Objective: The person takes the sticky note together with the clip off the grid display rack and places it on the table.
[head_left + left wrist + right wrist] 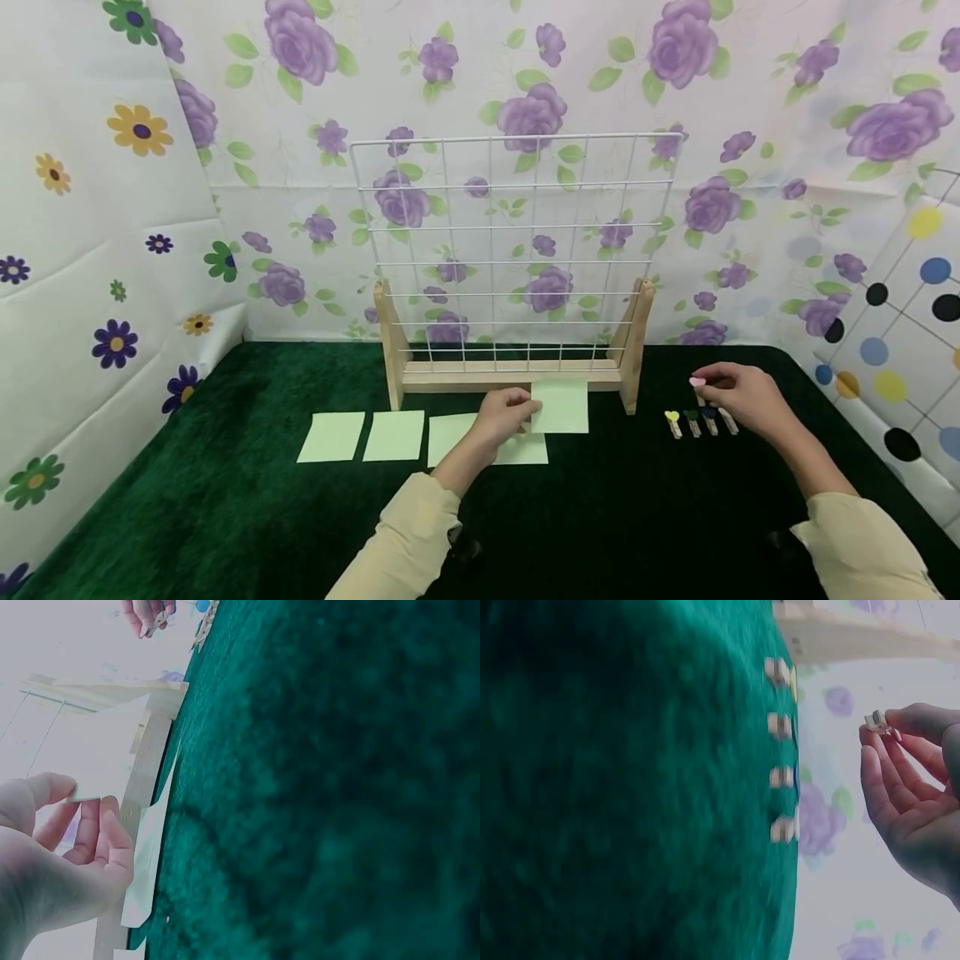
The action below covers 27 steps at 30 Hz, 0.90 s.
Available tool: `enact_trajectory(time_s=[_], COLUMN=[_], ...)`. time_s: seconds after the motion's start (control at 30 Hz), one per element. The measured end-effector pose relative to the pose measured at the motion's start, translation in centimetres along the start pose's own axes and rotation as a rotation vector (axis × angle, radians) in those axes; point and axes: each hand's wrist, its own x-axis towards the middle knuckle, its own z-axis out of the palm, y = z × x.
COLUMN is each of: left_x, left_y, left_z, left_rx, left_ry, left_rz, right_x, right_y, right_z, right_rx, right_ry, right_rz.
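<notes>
My left hand (504, 418) pinches a pale green square paper (561, 407) by its left edge, holding it raised in front of the wire grid rack (517, 250). Under that hand and paper lies another green paper (525, 452), partly covered. My right hand (742, 398) is at the right, above the table, pinching a small wooden clothespin (876, 721) with a pink heart (697, 382). Below it lie several more clothespins in a row, among them one with a yellow heart (672, 416). Fingers hide most of the held clothespin in the head view.
More green papers (332, 437) lie in a row to the left, in front of the rack. The rack stands on wooden feet (393, 350) joined by a wooden bar. Dark green cloth (225, 467) covers the table, with flowered sheets (450, 83) behind.
</notes>
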Motion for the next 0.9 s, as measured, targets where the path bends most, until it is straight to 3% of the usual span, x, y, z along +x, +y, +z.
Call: enact_trajectory(time_s=[0.23, 0.47, 0.9], left_x=[-0.3, -0.1, -0.2], left_y=[0.2, 0.4, 0.8], left_z=[0.5, 1.0, 2.0], left_rx=[0.049, 0.165, 0.203], left_ry=[-0.063, -0.097, -0.090], left_rz=[0.008, -0.014, -0.045], right_x=[-0.3, -0.7, -1.2], right_y=[3.0, 5.3, 7.5], right_z=[-1.5, -2.5, -3.4], right_rx=[0.070, 0.116, 0.115], right_ry=[-0.026, -0.053, -0.174], right_rz=[0.051, 0.103, 0.181])
